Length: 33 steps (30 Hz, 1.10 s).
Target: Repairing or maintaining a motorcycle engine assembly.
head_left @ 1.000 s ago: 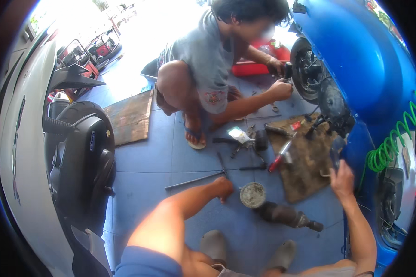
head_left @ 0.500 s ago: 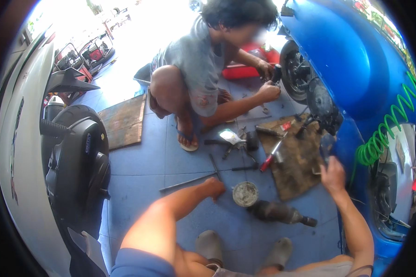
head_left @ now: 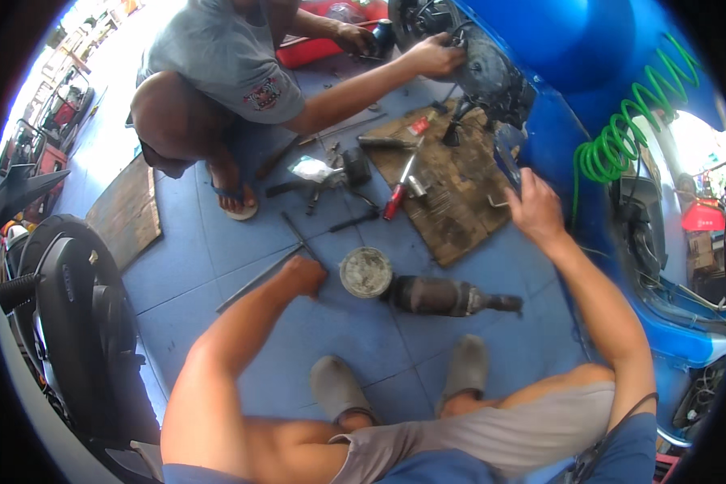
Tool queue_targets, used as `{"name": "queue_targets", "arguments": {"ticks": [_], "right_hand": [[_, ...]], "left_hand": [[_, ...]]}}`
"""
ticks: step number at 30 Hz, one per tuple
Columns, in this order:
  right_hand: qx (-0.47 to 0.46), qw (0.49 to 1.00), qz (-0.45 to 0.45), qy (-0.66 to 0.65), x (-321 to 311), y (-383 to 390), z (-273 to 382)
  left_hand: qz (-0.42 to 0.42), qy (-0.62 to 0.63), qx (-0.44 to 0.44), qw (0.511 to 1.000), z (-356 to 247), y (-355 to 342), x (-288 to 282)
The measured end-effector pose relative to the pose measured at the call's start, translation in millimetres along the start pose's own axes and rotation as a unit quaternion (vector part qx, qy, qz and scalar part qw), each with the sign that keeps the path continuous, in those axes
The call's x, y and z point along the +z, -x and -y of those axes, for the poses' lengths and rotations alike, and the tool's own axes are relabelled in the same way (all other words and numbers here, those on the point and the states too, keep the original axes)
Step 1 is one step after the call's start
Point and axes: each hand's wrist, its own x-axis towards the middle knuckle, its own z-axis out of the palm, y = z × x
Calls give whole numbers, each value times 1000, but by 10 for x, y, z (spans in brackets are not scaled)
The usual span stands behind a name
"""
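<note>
My left hand [head_left: 306, 277] is low over the floor, its fingers curled under and mostly hidden. Beside it lies a T-shaped metal wrench [head_left: 258, 281], its crossbar close to the knuckles. My right hand [head_left: 536, 208] is closed around a dark, flat metal tool [head_left: 508, 149] that points away toward the scooter's underside; its exact kind is unclear. By those fingers, at the edge of a stained wooden board [head_left: 452, 222], shows a small bent hex key [head_left: 498, 202]. A round tin of grey matter [head_left: 365, 273] and a dark cylindrical part with a narrow neck [head_left: 436, 296] lie between my arms.
A co-worker [head_left: 218, 73] squats at the far left, one hand [head_left: 436, 56] at the blue scooter's [head_left: 573, 56] wheel hub. A red-handled screwdriver [head_left: 403, 181] lies on the board. A green coiled hose [head_left: 637, 129] hangs at right; a black scooter wheel [head_left: 56, 282] stands at left.
My view has shifted, so the scene sits further up and left. The co-worker's hands have parted: one now reaches the wheel hub, the other keeps a dark cylindrical thing.
</note>
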Motion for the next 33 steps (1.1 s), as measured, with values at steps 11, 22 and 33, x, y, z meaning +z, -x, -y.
{"name": "queue_targets", "arguments": {"ticks": [11, 22, 33], "right_hand": [[-15, 1000, -9, 3, 16, 21, -11], [-12, 1000, -3, -1, 20, 15, -19], [-15, 1000, -11, 0, 36, 13, -44]], "left_hand": [[12, -4, -17, 1000, -18, 11, 23], [45, -4, -27, 999, -32, 34, -45], [37, 10, -24, 999, -23, 21, -52]]}}
